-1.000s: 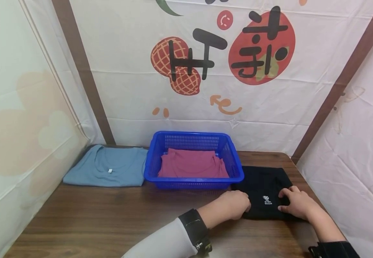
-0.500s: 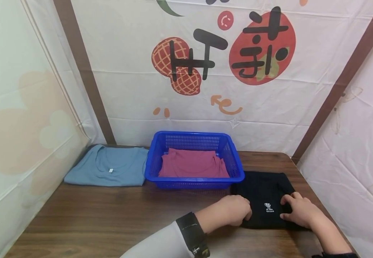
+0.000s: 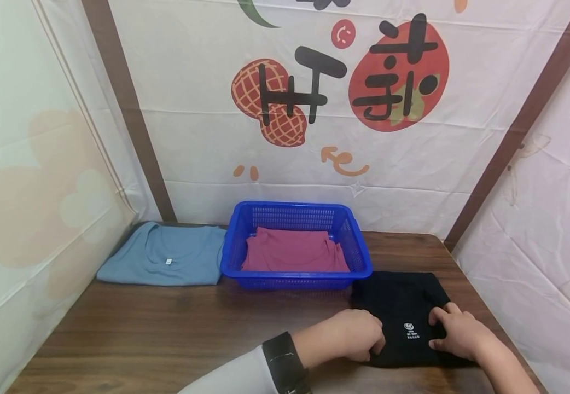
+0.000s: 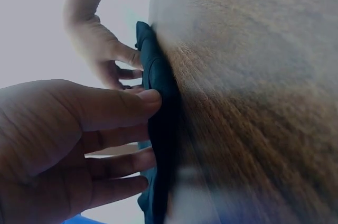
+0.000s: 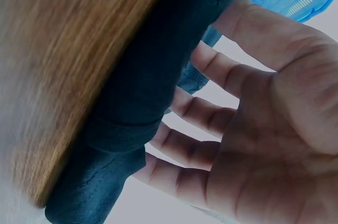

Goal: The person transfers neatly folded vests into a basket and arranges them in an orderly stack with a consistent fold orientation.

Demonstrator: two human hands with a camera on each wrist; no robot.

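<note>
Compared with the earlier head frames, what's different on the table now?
The folded black garment has slid toward the person, the left hand and right hand touching it and moving along with it. The blue plastic basket, the pink shirt inside it and the grayish-blue shirt stayed put.

No wording is legible: bold black characters (image 3: 290,98) on the white backdrop (image 3: 191,145) above the blue basket (image 3: 297,275), tiny white print (image 3: 413,336) below 1 emblem (image 3: 409,326) on the black garment (image 3: 390,306) right of the basket, 1 white tag (image 3: 169,261) on the grey-blue garment (image 3: 186,244) left of it. 1 red smiley (image 3: 343,34) shows above the basket.
</note>
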